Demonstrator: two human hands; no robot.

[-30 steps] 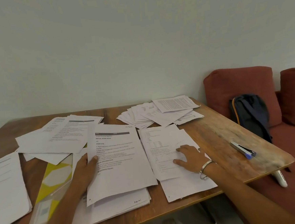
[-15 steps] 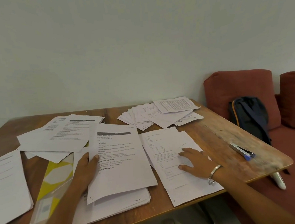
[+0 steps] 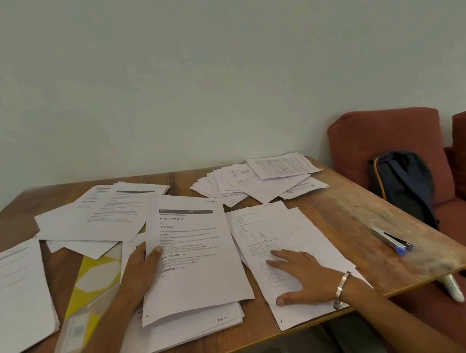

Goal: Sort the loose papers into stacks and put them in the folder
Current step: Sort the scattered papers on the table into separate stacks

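On the wooden table (image 3: 355, 222) many papers lie in several groups. The left hand (image 3: 140, 270) holds the left edge of a printed sheet (image 3: 193, 252) with bold headings; its thumb is curled over the edge and the other fingers are under the paper. This sheet lies on top of a stack (image 3: 182, 328) near the front edge of the table. The right hand (image 3: 301, 274) lies flat with straight, spread fingers on a second pile of sheets (image 3: 281, 239), just right of the first; the near corner of this pile goes over the front edge of the table. On the right wrist is a metal bangle (image 3: 342, 289).

The folder (image 3: 88, 299), clear plastic with yellow shapes, lies toward the front left of the table, partly under the left forearm and under papers at its far end. Whether any sheet is inside it I cannot tell. At the left edge lies another stack (image 3: 13, 299). Behind the folder is a loose spread of papers (image 3: 95, 217), and at the back right corner a fanned heap (image 3: 260, 182). A stapler (image 3: 391, 240) lies near the right edge. Beside the table stands a red sofa (image 3: 385, 142) with a dark backpack (image 3: 402, 185) on it.
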